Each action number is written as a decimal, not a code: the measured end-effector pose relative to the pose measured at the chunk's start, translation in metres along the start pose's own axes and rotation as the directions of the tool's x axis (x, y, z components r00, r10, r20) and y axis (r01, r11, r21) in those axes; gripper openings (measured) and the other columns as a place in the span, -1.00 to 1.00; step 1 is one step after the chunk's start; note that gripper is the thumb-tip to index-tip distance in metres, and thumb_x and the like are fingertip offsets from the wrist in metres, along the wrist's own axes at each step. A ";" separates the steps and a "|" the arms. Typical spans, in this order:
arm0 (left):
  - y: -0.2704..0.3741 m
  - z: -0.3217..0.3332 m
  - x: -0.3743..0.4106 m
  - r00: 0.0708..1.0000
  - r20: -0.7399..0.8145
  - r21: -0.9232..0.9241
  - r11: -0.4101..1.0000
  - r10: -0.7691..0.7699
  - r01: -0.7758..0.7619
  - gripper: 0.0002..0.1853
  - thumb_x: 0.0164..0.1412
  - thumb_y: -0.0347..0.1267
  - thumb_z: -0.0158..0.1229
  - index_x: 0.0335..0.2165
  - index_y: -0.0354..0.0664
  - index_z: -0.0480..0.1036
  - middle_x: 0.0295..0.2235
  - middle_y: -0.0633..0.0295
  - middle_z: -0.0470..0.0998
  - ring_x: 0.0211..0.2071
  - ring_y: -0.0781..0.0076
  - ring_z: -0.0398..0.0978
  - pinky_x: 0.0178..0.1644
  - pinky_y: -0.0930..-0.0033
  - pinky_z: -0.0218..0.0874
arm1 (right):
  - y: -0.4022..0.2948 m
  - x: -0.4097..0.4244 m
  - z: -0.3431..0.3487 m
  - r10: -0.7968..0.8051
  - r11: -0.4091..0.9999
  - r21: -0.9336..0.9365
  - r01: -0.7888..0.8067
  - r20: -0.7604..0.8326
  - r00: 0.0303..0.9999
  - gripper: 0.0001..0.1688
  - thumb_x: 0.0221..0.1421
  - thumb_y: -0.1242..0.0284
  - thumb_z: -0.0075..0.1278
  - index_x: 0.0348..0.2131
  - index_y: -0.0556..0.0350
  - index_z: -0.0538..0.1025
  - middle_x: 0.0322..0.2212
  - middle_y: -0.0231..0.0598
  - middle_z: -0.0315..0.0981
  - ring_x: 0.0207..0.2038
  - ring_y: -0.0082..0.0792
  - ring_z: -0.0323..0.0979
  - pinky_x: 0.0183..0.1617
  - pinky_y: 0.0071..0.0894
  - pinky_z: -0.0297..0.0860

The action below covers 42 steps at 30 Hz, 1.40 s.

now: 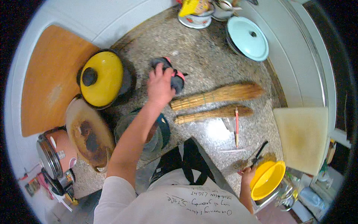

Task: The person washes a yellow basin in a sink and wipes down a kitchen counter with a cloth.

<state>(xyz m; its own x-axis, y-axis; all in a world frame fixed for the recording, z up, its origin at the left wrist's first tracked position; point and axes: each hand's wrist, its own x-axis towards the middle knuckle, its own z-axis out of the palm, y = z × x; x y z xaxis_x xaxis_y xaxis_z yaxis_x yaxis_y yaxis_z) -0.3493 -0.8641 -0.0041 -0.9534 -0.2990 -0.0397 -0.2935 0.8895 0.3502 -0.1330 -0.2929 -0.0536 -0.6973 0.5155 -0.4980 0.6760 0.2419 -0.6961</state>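
My left hand (160,86) reaches over the granite countertop (201,56), its fingers curled over a dark grey and pink bundle (178,83) with black straps, possibly gloves. Just right of it lie two straw whisk brushes (218,95), bound at their handle ends, bristles pointing right. A slim red-and-tan stick (237,126) crosses the bristle tip area of the nearer one. At lower right, my right hand (247,176) is beside a yellow plastic basin (268,180). Its fingers are near a black-handled tool (261,149) and brown fibrous material (240,163); whether they grip anything is unclear.
A pot with a yellow lid (102,79), a wooden board (53,84) and a stained oval pan (89,134) stand at left. Near my left forearm is a dark round container (165,128). A pale-blue-lidded pot (247,37) stands at back right; a pale cutting board (302,137) leans at right.
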 end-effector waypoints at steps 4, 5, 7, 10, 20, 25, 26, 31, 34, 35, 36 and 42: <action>0.004 0.005 -0.006 0.997 -0.053 0.119 0.992 0.054 -0.047 -0.26 -0.28 -0.30 0.52 -0.03 0.01 0.41 0.32 0.01 0.02 0.33 -0.29 -0.09 0.30 -0.37 -0.09 | -0.057 -0.028 0.018 -0.293 0.952 0.095 0.290 0.013 0.956 -0.65 0.27 0.48 -0.32 0.03 0.09 0.24 -0.42 -0.38 0.26 -0.55 -0.51 0.26 -0.56 -0.57 0.32; 0.005 0.004 -0.005 0.998 -0.036 0.117 0.992 0.052 -0.047 -0.26 -0.27 -0.29 0.53 -0.03 0.01 0.42 0.34 0.01 -0.02 0.35 -0.29 -0.12 0.30 -0.38 -0.09 | -0.085 -0.036 0.038 -0.370 0.917 0.169 0.362 0.013 0.929 -0.61 0.27 0.49 -0.32 0.08 0.11 0.23 -0.38 -0.41 0.27 -0.50 -0.52 0.26 -0.52 -0.62 0.30; -0.001 0.019 -0.006 0.991 -0.078 0.089 0.991 0.109 -0.103 -0.27 -0.15 -0.33 0.44 0.07 0.14 0.40 0.38 0.08 -0.07 0.36 -0.33 -0.14 0.28 -0.40 -0.04 | -0.125 -0.023 0.070 -0.628 0.759 -0.078 0.647 0.176 0.758 -0.55 0.28 0.49 -0.24 0.13 0.21 0.25 -0.33 -0.29 0.35 -0.44 -0.46 0.33 -0.40 -0.49 0.35; 0.005 0.032 0.001 0.987 0.010 0.212 0.964 0.161 -0.159 -0.36 0.12 -0.44 0.14 0.19 0.24 0.34 0.38 0.10 -0.06 0.34 -0.36 -0.08 0.25 -0.43 -0.02 | -0.210 -0.011 0.143 -0.725 0.540 -0.132 0.831 0.429 0.540 -0.66 0.24 0.66 -0.25 0.00 0.28 0.34 -0.42 -0.22 0.43 -0.42 -0.44 0.42 -0.28 -0.42 0.40; -0.035 0.023 0.001 0.990 0.008 0.080 0.987 0.140 -0.141 -0.47 -0.01 -0.44 0.24 0.01 0.08 0.50 0.31 0.08 0.11 0.32 -0.27 -0.01 0.26 -0.31 0.02 | -0.385 0.030 0.414 -0.737 0.027 -0.163 0.986 0.664 0.130 -0.70 0.32 0.33 -0.11 -0.05 0.08 0.46 -0.17 0.07 0.50 -0.15 0.15 0.48 -0.09 -0.01 0.42; -0.032 -0.013 -0.021 0.987 0.136 0.020 0.996 0.087 -0.090 -0.28 -0.15 -0.41 0.35 0.09 0.11 0.45 0.35 0.06 0.01 0.35 -0.32 -0.10 0.32 -0.30 -0.07 | -0.370 0.048 0.446 -0.763 -0.008 -0.144 0.990 0.641 0.087 -0.78 0.29 0.36 -0.07 -0.16 0.09 0.46 -0.29 0.10 0.51 -0.22 0.18 0.48 -0.17 0.05 0.41; -0.034 -0.017 -0.027 0.987 0.125 -0.071 0.993 0.101 -0.092 -0.20 -0.18 -0.37 0.39 0.14 0.14 0.40 0.38 0.02 -0.08 0.36 -0.38 -0.17 0.32 -0.39 -0.14 | -0.366 0.049 0.442 -0.743 0.070 -0.118 0.990 0.656 0.131 -0.79 0.28 0.37 -0.05 -0.17 0.10 0.46 -0.32 0.08 0.51 -0.26 0.11 0.49 -0.20 -0.01 0.41; -0.051 -0.101 -0.074 0.915 -0.403 -0.510 0.823 0.029 -0.251 -0.53 0.06 -0.49 0.25 0.01 -0.16 0.47 0.09 -0.05 0.44 0.11 -0.03 0.42 0.19 0.11 0.25 | -0.350 -0.001 0.419 -0.681 0.410 0.064 0.910 0.685 0.258 -0.82 0.28 0.38 0.02 -0.25 0.13 0.45 -0.43 -0.21 0.49 -0.41 -0.37 0.42 -0.31 -0.35 0.33; -0.109 -0.145 -0.082 0.683 -0.684 -0.358 0.934 -0.257 -0.007 -0.70 0.14 -0.60 0.06 -0.12 -0.22 0.46 -0.13 0.01 0.52 -0.06 0.03 0.46 0.00 0.18 0.31 | -0.338 -0.051 0.423 -0.473 0.821 0.205 0.533 0.767 0.433 -0.71 0.34 0.25 -0.01 -0.29 0.11 0.52 -0.47 -0.40 0.51 -0.45 -0.66 0.32 -0.39 -0.57 0.25; -0.139 -0.152 -0.085 0.618 -0.697 -0.405 0.911 -0.365 0.082 -0.70 0.19 -0.60 0.01 -0.09 -0.24 0.44 -0.15 0.00 0.50 -0.10 0.07 0.45 -0.04 0.20 0.31 | -0.341 -0.080 0.425 -0.423 0.852 0.196 0.485 0.802 0.420 -0.69 0.37 0.25 -0.05 -0.27 0.12 0.54 -0.49 -0.39 0.54 -0.49 -0.67 0.32 -0.41 -0.58 0.24; -0.172 -0.161 -0.090 0.585 -0.719 -0.342 0.924 -0.374 0.170 -0.71 0.23 -0.54 0.01 -0.06 -0.28 0.43 -0.12 -0.03 0.49 -0.10 0.08 0.46 -0.02 0.21 0.31 | -0.344 -0.102 0.431 -0.419 0.838 0.201 0.508 0.832 0.362 -0.66 0.39 0.24 -0.10 -0.25 0.13 0.53 -0.51 -0.38 0.56 -0.54 -0.69 0.30 -0.46 -0.59 0.22; -0.248 -0.181 -0.061 0.611 -0.100 -0.654 0.515 -0.785 0.554 -0.66 0.35 -0.36 -0.08 -0.04 -0.33 0.47 -0.08 -0.06 0.55 -0.08 0.10 0.50 0.04 0.17 0.32 | -0.337 -0.164 0.467 -0.442 0.825 0.252 0.505 0.845 0.301 -0.71 0.38 0.26 -0.10 -0.33 0.08 0.43 -0.63 -0.45 0.45 -0.72 -0.70 0.13 -0.64 -0.61 0.07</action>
<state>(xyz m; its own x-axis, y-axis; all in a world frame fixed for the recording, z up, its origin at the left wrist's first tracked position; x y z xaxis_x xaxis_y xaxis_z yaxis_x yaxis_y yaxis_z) -0.2060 -1.1293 0.0807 -0.3448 -0.9160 -0.2053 -0.6344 0.0662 0.7702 -0.3575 -0.8432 0.0211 -0.7102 -0.6465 -0.2788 0.1457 0.2525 -0.9566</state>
